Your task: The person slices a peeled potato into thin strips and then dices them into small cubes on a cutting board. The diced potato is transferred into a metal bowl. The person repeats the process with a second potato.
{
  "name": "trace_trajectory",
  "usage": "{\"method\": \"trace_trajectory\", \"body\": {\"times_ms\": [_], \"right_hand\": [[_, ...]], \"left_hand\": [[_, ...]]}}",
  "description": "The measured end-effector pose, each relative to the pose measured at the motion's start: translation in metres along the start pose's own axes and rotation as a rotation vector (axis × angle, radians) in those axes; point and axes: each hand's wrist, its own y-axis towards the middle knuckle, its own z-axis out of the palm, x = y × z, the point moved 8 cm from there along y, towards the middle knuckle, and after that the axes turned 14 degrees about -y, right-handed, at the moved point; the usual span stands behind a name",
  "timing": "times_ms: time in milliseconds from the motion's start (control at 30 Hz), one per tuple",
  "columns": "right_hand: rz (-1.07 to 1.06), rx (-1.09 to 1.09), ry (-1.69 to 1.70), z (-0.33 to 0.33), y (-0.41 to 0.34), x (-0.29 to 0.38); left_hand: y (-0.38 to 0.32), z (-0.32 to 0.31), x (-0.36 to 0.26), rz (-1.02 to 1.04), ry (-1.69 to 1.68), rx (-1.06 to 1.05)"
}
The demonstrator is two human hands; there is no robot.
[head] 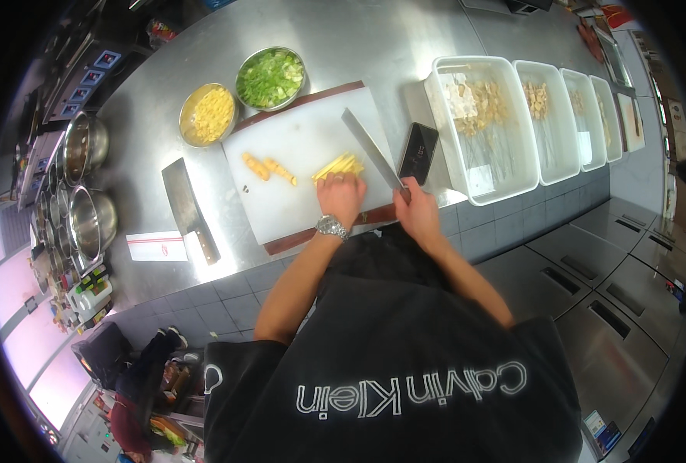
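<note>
My left hand [340, 197], with a metal watch on its wrist, presses its curled fingers on a small pile of yellow strips [337, 165], probably ginger. The pile lies on a white cutting board [296, 217] with brown edges. My right hand [417, 211] grips the handle of a cleaver [372, 147]. Its blade slants up and left over the board, to the right of the strips and apart from them. Two knobbly peeled pieces, likely ginger root [267, 168], lie on the board's left half. A small dark scrap [246, 188] is near its left edge.
Behind the board stand steel bowls of chopped green onion [270, 78] and yellow bits [208, 114]. A second cleaver [189, 208] lies left, overlapping a white paper packet [156, 246]. Rightward are a phone [418, 151] and white tubs of skewers [487, 133]. Another person [131, 399] bends down lower left.
</note>
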Motion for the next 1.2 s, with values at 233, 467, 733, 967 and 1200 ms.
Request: {"method": "trace_trajectory", "body": {"times_ms": [233, 467, 733, 967, 1200], "right_hand": [[-0.016, 0.002, -0.009, 0.001, 0.001, 0.0], [-0.227, -0.017, -0.269, 0.01, -0.001, 0.004], [-0.313, 0.165, -0.376, 0.025, -0.01, 0.024], [-0.314, 0.149, -0.318, 0.024, -0.008, 0.026], [-0.295, 0.205, -0.353, 0.028, -0.01, 0.035]], "left_hand": [[-0.014, -0.024, 0.013, 0.011, -0.072, 0.136], [-0.018, -0.027, 0.022, 0.124, -0.144, 0.209], [-0.013, 0.006, 0.05, 0.123, -0.147, 0.201], [-0.007, -0.005, 0.033, 0.092, -0.083, 0.195], [-0.011, 0.0, 0.046, 0.07, -0.13, 0.191]]}}
